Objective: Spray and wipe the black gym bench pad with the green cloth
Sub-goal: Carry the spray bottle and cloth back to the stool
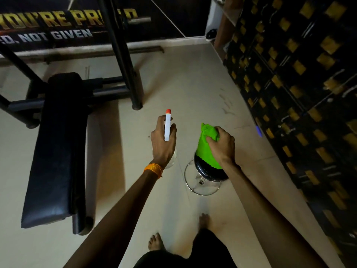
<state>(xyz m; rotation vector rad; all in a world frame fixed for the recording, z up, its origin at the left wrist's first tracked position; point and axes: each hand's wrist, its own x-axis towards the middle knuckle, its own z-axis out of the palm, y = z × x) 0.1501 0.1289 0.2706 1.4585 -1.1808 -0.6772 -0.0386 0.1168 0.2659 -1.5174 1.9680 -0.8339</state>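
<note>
The left hand (163,141) has its grip closed round a spray bottle (167,125), white with an orange tip that points away toward twelve o'clock. The right hand (222,144) has its grip closed on the green cloth (207,149), bunched on top of a round black stool (204,175) with a chrome ring, on the tiled floor (193,84).

The black bench pad (56,151) lies well apart from both hands, off at about nine o'clock from the bottle. Its long axis runs roughly from six to twelve o'clock, nearly parallel to the forearms. The left hand is the nearer of the two, so I would judge the spraying comes first: the nozzle must swing from twelve round toward nine or ten to face the pad. The cloth hand has farther to cross.
</note>
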